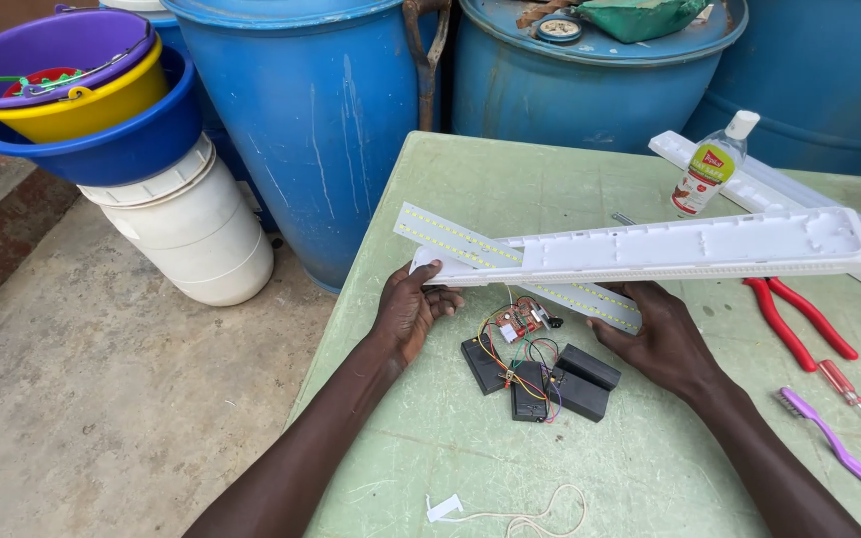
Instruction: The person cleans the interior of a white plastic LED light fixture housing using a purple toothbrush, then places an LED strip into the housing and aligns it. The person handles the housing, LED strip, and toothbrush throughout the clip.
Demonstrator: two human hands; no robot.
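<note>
My left hand [409,311] grips the left end of a long white plastic lamp housing [690,244], lifted a little above the green table [470,189]. My right hand [656,335] holds the housing from below near its middle. Two light strips [450,235] with rows of small yellow dots lie under the housing, angled across the table. Between my hands sit a small red circuit board [520,321] with coloured wires and several black battery blocks [582,381].
Red-handled pliers [794,321], a screwdriver [854,399] and a purple toothbrush [839,453] lie at the right. A clear bottle [712,167] and a white cover [789,194] stand behind. Blue drums [311,120] and stacked buckets [82,110] crowd the back and left. A thin cord [525,516] lies near me.
</note>
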